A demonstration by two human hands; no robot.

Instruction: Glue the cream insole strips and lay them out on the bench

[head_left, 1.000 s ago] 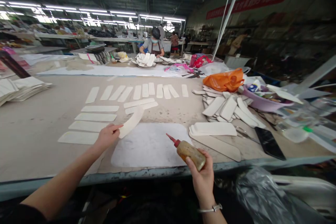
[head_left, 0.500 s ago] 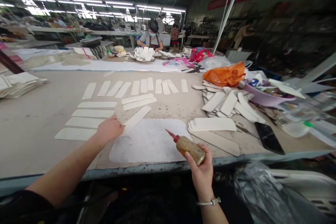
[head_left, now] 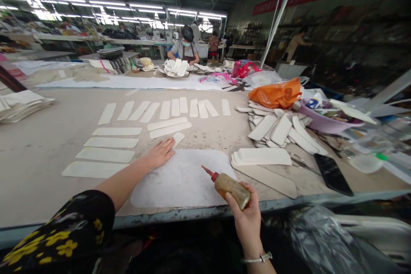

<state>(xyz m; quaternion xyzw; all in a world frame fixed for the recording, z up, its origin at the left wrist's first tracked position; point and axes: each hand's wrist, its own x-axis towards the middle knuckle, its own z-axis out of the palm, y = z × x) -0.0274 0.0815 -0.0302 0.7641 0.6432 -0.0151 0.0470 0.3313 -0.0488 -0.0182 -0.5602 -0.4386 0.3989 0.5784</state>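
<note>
My left hand point(head_left: 159, 154) lies flat with its fingers stretched out over a white strip point(head_left: 178, 138), covering most of it. Only the strip's far end shows beyond the fingertips. In my right hand point(head_left: 245, 207) is a squeeze bottle point(head_left: 231, 188) with brownish contents and a red nozzle, tilted so that the tip points up and left. Below the nozzle lies a white sheet point(head_left: 180, 184) at the table's front edge. Several long white strips point(head_left: 111, 155) lie left of my left hand, and a row of short upright ones point(head_left: 165, 110) runs behind.
At right are a neat stack of strips point(head_left: 261, 156), a loose pile point(head_left: 281, 130), scissors point(head_left: 302, 161) and a black phone point(head_left: 332, 173). Behind them stand an orange bag point(head_left: 274, 94) and a purple basin point(head_left: 334, 123). A co-worker point(head_left: 184, 47) sits across the table.
My left hand has moved right and forward, from gripping the strip's near end with bent fingers to lying flat over it. My right hand still holds the bottle in nearly the same place.
</note>
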